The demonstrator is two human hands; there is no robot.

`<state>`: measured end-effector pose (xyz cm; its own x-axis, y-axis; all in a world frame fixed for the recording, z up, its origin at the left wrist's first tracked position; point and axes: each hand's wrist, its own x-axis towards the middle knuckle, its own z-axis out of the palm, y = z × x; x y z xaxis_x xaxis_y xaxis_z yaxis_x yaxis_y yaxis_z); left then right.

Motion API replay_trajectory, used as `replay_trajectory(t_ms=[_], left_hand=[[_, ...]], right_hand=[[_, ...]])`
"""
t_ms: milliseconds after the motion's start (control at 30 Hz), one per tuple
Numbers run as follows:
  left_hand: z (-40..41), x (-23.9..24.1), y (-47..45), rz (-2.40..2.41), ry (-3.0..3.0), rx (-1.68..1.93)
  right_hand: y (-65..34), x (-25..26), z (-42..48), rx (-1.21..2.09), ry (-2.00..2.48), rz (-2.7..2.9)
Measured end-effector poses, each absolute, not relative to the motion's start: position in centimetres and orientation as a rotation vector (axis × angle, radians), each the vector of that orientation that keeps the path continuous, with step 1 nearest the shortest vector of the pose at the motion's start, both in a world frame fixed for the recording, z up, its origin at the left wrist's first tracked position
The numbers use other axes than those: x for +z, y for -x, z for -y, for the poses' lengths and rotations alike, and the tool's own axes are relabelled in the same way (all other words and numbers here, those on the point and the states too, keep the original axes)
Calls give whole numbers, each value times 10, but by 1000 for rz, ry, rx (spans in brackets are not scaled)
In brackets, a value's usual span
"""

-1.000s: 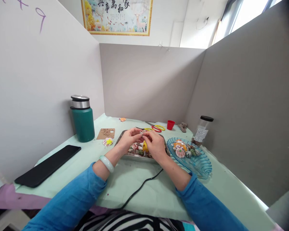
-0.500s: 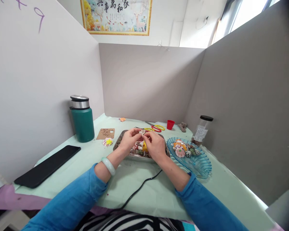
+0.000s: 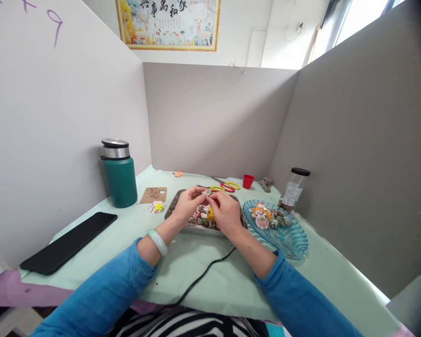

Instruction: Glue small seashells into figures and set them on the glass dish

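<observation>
Between the fingertips of both hands is a small whitish piece [image 3: 206,192], shell-like in look but too small to name surely. My left hand [image 3: 187,204], with a pale green bangle [image 3: 157,242] on its wrist, pinches it from the left. From the other side my right hand [image 3: 227,211] pinches it too. Below them lies a metal tray [image 3: 206,231] filled with pebbles, shells and other small bits. A yellow object [image 3: 210,214] stands among these, partly covered by my right hand.
A blue glass plate [image 3: 287,243] with shells and ornaments is at right, by a black-lidded jar [image 3: 293,189]. Scissors [image 3: 228,187] and a red cup [image 3: 248,181] lie behind. At left are a green flask [image 3: 119,180], black slab [image 3: 70,241] and brown card [image 3: 153,195]. A black cable [image 3: 205,274] crosses the front.
Both hands stay over the tray, still holding the small whitish piece. The view has shifted very slightly; nothing else has visibly moved.
</observation>
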<state>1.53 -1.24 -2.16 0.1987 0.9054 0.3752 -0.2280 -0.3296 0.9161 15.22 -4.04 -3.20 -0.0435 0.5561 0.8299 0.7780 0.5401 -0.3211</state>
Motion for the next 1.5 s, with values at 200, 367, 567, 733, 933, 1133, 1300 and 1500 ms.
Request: replay_trajectory(t_ms=[200, 367, 567, 733, 933, 1133, 1300, 1500], left_hand=[[11, -23, -15, -688, -1471, 1378], [12, -20, -14, -703, -1506, 1385], [14, -18, -16, -750, -1454, 1368], [15, -16, -16, -693, -1389, 1330], [10, -20, -12, -657, -1363, 1334], [9, -20, -10, -681, -1383, 1319], [7, -21, -9, -669, -1422, 1312], [9, -18, -9, -665, -1456, 1280]], right_hand=[[-153, -32, 41, -326, 1132, 1758], [-153, -34, 42, -326, 1125, 1769], [-153, -32, 39, -233, 1148, 1713], [-155, -29, 35, -67, 1136, 1624], [-155, -28, 34, 70, 1109, 1571], [-156, -25, 34, 247, 1069, 1517], [-155, -26, 35, 231, 1065, 1541], [-154, -25, 38, 48, 1032, 1554]])
